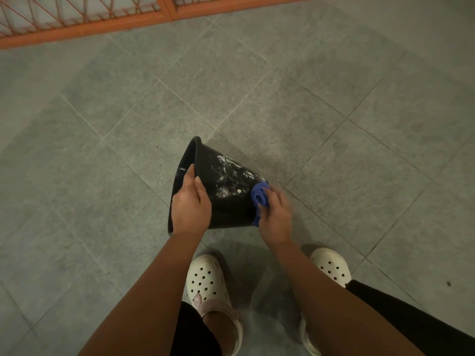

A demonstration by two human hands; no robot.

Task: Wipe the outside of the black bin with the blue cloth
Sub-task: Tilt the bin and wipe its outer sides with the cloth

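Right grip (275, 214) and cloth (260, 197) hide bin (231, 209)'s base

The bin (226, 199) lies tipped on its side on the tiled floor (334, 111), mouth to the left and base to the right. The left grip (190, 209) holds the rim. The right grip (276, 219) holds the cloth (259, 195) against the base end. The left clog (207, 281) and right clog (331, 265) stand nearer the person, and a metal grille (77, 19) runs far behind.

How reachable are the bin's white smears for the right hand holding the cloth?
Likely yes: the right hand holds the blue cloth against the black bin beside the white smears; nothing lies between.
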